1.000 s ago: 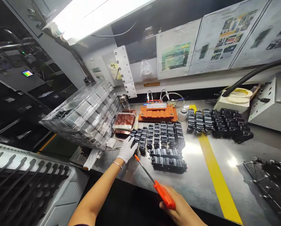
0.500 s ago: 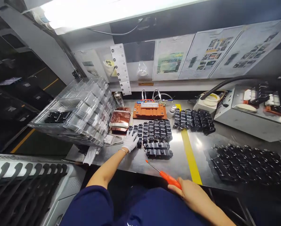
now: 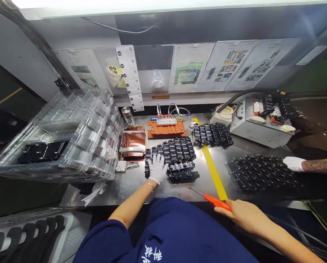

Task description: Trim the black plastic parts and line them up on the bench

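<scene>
My left hand (image 3: 157, 170), in a white glove, lies with fingers spread at the left end of a group of black plastic parts (image 3: 179, 149). The parts stand in close, slightly skewed rows, and one black strip (image 3: 183, 177) sits at an angle along the front. In my bare right hand (image 3: 242, 215) is a screwdriver (image 3: 216, 202) with an orange handle. Its shaft points left and its tip is above the table's front area, apart from the black parts. An orange fixture (image 3: 166, 129) with metal clamps stands behind the rows.
Clear plastic trays (image 3: 89, 146) are stacked at left, beside copper-coloured sheets (image 3: 132, 142) and a glass jar (image 3: 128, 116). More black parts (image 3: 212, 135) lie right of the fixture. A co-worker's gloved hand (image 3: 293, 163) touches a large black batch (image 3: 262, 173). A grey machine (image 3: 259, 128) stands behind.
The view has swung right. My left hand has shifted slightly right against the black parts, and their rows now sit skewed. A co-worker's gloved hand has come into sight; the screwdriver stays held.
</scene>
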### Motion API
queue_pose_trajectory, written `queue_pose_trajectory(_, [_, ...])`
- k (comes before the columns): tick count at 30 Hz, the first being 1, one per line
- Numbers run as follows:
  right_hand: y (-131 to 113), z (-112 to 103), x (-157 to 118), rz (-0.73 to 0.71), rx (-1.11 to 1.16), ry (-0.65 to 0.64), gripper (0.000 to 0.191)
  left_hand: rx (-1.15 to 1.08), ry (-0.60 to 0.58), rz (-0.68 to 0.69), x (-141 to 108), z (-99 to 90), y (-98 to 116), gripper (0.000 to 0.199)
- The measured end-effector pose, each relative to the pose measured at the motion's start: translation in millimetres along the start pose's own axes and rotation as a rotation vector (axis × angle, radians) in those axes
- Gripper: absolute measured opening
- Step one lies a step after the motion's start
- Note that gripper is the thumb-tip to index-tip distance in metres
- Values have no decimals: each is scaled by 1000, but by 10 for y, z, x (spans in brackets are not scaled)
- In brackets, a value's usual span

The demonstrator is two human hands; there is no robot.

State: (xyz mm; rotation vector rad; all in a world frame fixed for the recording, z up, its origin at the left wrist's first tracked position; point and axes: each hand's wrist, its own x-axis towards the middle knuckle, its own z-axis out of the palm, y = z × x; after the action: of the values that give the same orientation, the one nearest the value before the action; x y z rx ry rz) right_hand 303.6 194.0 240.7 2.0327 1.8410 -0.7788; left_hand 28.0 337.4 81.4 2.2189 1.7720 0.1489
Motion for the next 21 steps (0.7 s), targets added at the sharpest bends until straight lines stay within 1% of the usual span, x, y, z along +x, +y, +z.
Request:
queue_pose_trajectory(3, [12, -45, -53, -5, -49, -114, 50, -36, -53, 210, -36, 116, 375, 58])
queue_pose_trajectory(4, [26, -45, -76, 5, -44, -121, 50, -48, -72, 248, -45, 162, 485, 60])
queue_pose_trajectory(6, [97, -31, -120, 39, -18, -131, 51, -64, -99, 272, -62, 250, 646, 61])
queue_pose_trajectory(9, [328, -10, -155, 96, 32, -134, 52, -65, -107, 242, -69, 342, 763, 60])
queue_pose_trajectory(12, [651, -4, -125, 123, 67, -122, 52, -44, -68, 191, 6, 393, 910, 60])
queue_pose_trajectory(15, [989, -1, -28, 87, 95, -122, 53, -21, -17, 190, 214, 440, 1206, 60])
queue_pose_trajectory(18, [1300, -23, 120, 29, 94, -136, 55, 19, -22, 122, 466, 512, 1518, 62])
queue_pose_trajectory(21, [1551, -121, 324, 37, 29, -109, 57, 63, -35, 51, 611, 581, 1687, 62])
